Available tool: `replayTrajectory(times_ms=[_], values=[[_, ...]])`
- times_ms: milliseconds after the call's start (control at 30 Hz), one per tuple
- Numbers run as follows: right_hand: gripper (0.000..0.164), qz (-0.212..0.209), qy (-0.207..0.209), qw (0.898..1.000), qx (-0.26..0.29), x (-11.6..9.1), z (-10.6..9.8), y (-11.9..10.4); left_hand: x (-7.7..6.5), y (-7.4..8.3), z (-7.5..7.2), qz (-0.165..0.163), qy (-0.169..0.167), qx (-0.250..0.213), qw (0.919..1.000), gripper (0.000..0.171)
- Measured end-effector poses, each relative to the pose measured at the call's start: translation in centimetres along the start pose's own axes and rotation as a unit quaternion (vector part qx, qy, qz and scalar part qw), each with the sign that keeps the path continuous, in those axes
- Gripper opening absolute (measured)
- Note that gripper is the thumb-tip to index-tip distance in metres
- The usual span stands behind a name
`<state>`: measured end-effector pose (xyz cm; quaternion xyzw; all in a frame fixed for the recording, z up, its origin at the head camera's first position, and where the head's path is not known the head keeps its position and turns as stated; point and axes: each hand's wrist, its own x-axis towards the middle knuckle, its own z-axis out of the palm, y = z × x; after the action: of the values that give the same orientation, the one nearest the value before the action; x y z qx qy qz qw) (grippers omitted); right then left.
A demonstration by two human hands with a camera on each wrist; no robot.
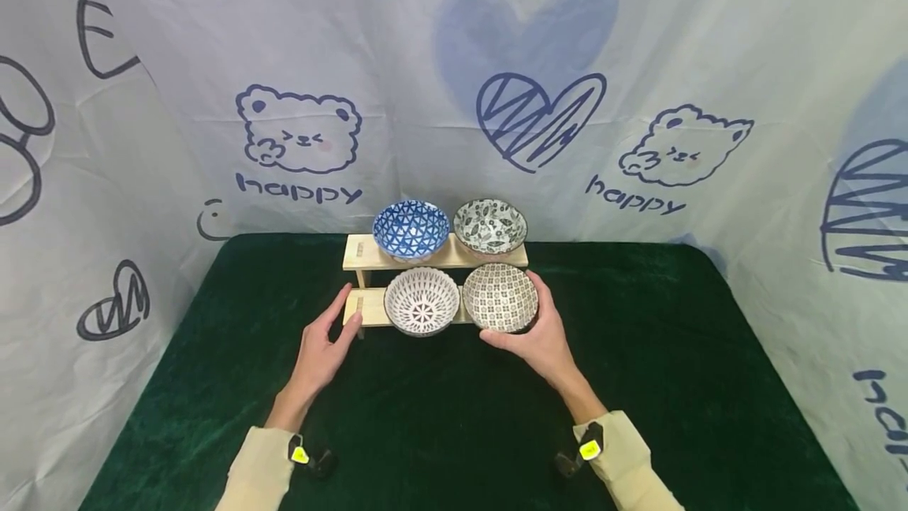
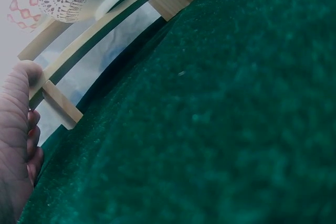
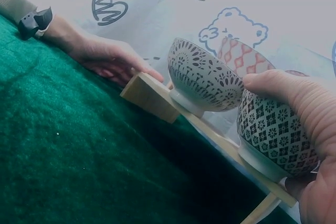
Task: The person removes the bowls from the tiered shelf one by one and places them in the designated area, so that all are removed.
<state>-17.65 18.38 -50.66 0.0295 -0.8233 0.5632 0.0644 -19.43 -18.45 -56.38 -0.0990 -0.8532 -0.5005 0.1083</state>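
The left sleeve point(image 1: 257, 468) is nearest; the left hand point(image 1: 319, 349) pinches the rack point(image 1: 367, 311) at its left end. Rightward sit the white bowl point(image 1: 422, 302), then the checked bowl point(image 1: 500, 298), lower right, gripped from its right by the nearer right hand point(image 1: 545, 341).

Your bowls point(image 1: 500, 296) looked like smooth, glazed ceramic; your rack point(image 1: 369, 312) was smooth, matt wood. Your table cover point(image 1: 426, 416) looked like soft-napped velvet, the backdrop point(image 1: 426, 46) thin, creased, matt fabric, your sleeves point(image 1: 258, 468) matt cloth.
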Motion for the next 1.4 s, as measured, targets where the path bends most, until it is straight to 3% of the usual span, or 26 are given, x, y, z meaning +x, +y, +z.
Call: replayTrajectory(times_ms=[433, 1400], values=[[0.118, 0.004, 0.002, 1.000, -0.003, -0.07, 0.09, -0.10, -0.06, -0.10, 0.08, -0.002, -0.003, 0.005, 1.0000, 0.061], [0.111, -0.005, -0.001, 0.999, 0.043, 0.20, -0.05, 0.15, 0.01, -0.29, 0.00, 0.007, 0.006, -0.006, 0.9999, 0.060]])
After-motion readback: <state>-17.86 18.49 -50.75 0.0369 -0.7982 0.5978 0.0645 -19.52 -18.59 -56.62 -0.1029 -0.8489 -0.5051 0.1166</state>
